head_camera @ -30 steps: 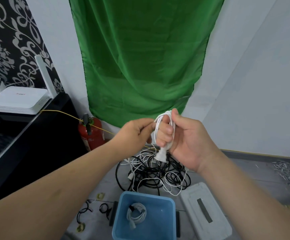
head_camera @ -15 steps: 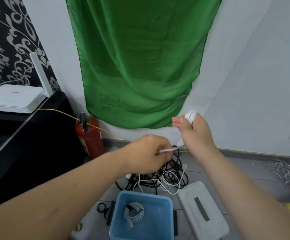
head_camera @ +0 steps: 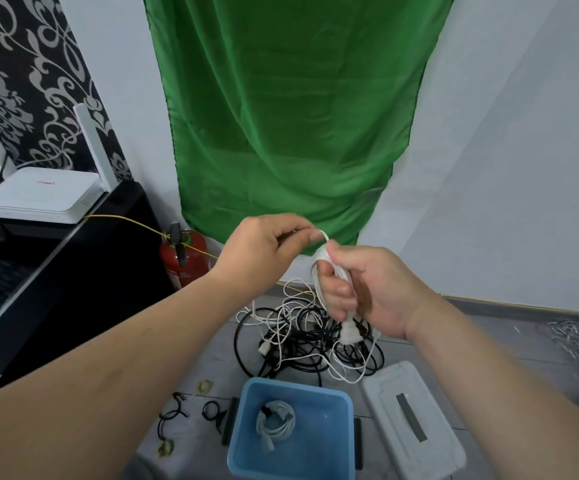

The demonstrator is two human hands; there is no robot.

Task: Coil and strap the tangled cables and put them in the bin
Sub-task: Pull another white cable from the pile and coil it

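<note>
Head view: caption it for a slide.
Right hand grips a white cable coil; left hand pinches its loose strand.

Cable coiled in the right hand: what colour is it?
White. The cable shows best in the head view.

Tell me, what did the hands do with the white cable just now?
The left hand rose from below the coil to its top, where it now pinches the white cable. The right hand kept gripping the coil. The tangled pile, the bin with one coiled cable and the lid stayed put.
</note>
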